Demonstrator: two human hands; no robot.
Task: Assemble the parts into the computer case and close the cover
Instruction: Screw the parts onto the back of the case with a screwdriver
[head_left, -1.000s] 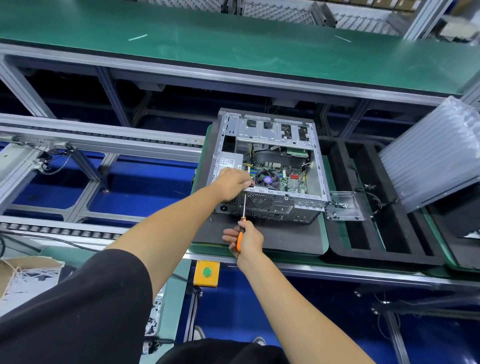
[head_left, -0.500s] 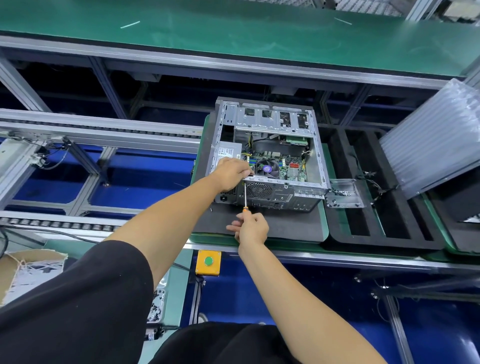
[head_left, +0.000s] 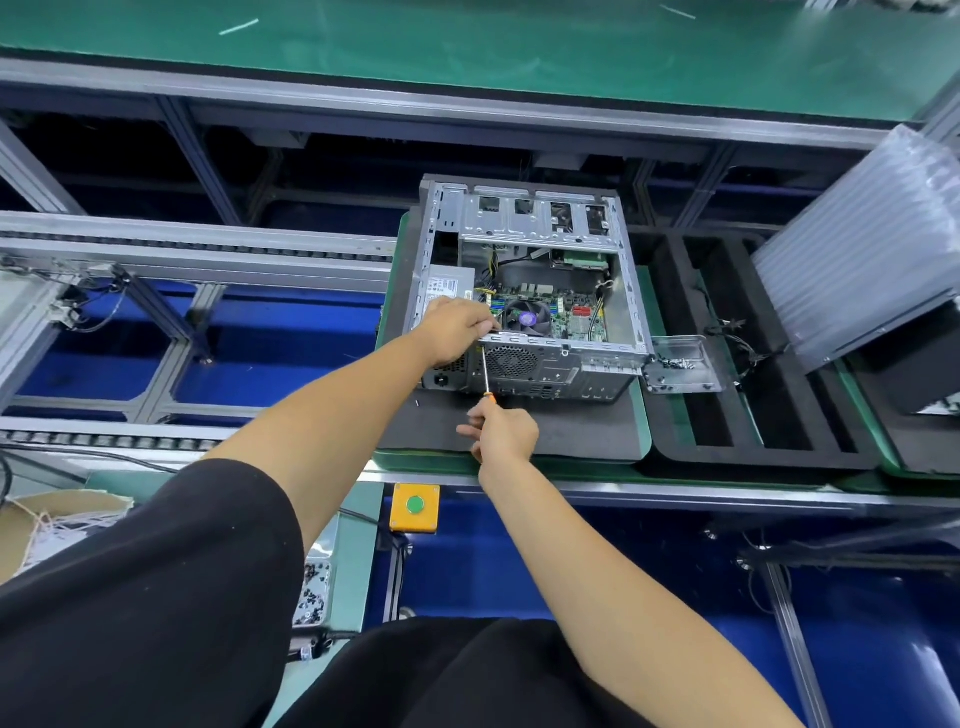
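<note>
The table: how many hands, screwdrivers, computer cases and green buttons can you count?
Hands: 2, the left hand and the right hand
Screwdrivers: 1, the screwdriver
Computer cases: 1, the computer case
Green buttons: 1, the green button
Total: 5

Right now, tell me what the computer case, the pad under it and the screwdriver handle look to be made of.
Computer case: bare sheet metal, likely steel; grey, dull sheen, stamped holes and folded edges.
Pad: dark grey foam or rubber, by its matte, glare-free surface and rounded corner.
Screwdriver: shiny metal shaft; orange handle, probably plastic, mostly hidden in the right hand.
</note>
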